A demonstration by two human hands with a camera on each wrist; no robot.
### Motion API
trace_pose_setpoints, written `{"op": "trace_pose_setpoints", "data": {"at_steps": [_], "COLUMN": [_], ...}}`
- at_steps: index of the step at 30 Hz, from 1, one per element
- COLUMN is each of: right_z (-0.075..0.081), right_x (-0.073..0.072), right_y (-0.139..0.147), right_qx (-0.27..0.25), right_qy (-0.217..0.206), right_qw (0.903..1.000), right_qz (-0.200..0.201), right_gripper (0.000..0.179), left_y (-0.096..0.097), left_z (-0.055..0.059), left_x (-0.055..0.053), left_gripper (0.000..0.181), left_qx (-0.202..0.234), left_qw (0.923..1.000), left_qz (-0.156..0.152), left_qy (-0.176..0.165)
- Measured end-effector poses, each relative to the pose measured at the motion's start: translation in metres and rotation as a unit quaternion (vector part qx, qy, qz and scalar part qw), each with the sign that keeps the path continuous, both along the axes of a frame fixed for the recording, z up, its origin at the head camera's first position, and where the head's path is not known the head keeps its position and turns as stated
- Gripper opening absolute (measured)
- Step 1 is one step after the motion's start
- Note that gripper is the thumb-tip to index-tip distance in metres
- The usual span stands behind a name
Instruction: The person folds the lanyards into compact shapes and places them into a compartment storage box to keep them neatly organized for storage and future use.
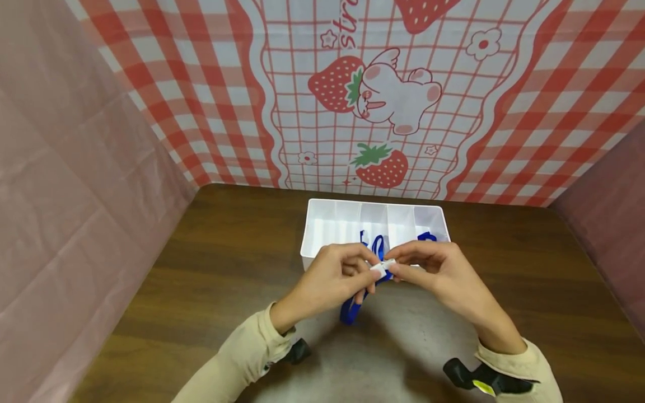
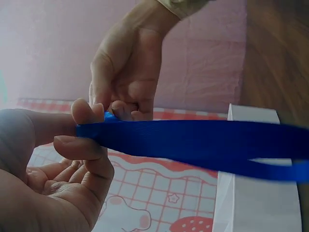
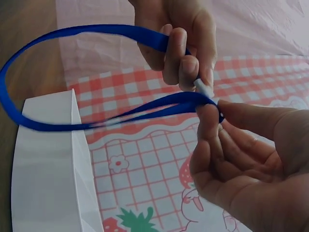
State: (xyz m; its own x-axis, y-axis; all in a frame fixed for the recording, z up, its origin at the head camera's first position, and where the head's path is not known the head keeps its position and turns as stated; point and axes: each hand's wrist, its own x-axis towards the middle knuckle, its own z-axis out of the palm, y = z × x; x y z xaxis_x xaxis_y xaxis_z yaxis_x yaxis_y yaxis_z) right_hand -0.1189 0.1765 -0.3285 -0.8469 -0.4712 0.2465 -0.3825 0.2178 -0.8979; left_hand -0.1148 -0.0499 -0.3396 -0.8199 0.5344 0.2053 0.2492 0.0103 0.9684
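Above the near side of a white divided box, both hands meet at a blue lanyard (image 2: 193, 140) with a white plastic clip (image 1: 379, 271). My left hand (image 1: 327, 280) pinches the clip's white piece between thumb and fingertips, and part of the strap runs through its fingers. From the other side, my right hand (image 1: 445, 274) pinches the clip end and strap between thumb and index finger. In the right wrist view the lanyard forms a wide loop toward the left. Whether the clip's two parts are joined is hidden by the fingertips.
The white box (image 1: 322, 226) stands at the back middle of the brown wooden table (image 1: 221, 268). Inside it lie more blue straps (image 1: 426, 237), some in a right-hand compartment. A strawberry-print cloth (image 1: 347, 162) hangs behind, with pink cloth (image 1: 65, 196) at the left.
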Motion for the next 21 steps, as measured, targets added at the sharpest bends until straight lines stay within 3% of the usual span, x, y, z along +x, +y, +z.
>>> {"op": "trace_pose_setpoints", "data": {"at_steps": [3,8,11,15,21], "right_z": [0.0002,-0.0002,0.0000,0.0006,0.0009], "right_x": [0.0008,0.0014,0.0013,0.0011,-0.0005], "right_y": [0.0023,0.0079,0.0086,0.0074,0.0080], "right_qx": [-0.007,-0.031,-0.033,-0.028,-0.045], "right_qy": [0.004,0.005,0.003,-0.003,-0.018], "right_qw": [0.9999,0.9985,0.9985,0.9991,0.9979], "right_qz": [0.009,0.045,0.044,0.030,0.043], "right_gripper": [0.017,0.023,0.023,0.021,0.019], "left_y": [-0.0023,-0.0072,-0.0081,-0.0070,-0.0048], "left_z": [0.0009,0.0018,0.0019,0.0021,0.0014], "left_x": [-0.0016,-0.0049,-0.0052,-0.0041,-0.0021], "left_gripper": [0.007,0.010,0.011,0.009,0.009], "left_qx": [0.022,0.059,0.058,0.037,0.036], "left_qw": [0.9984,0.9888,0.9881,0.9923,0.9939], "left_qz": [-0.026,-0.072,-0.077,-0.059,-0.044], "left_qy": [-0.046,-0.117,-0.120,-0.102,-0.095]}}
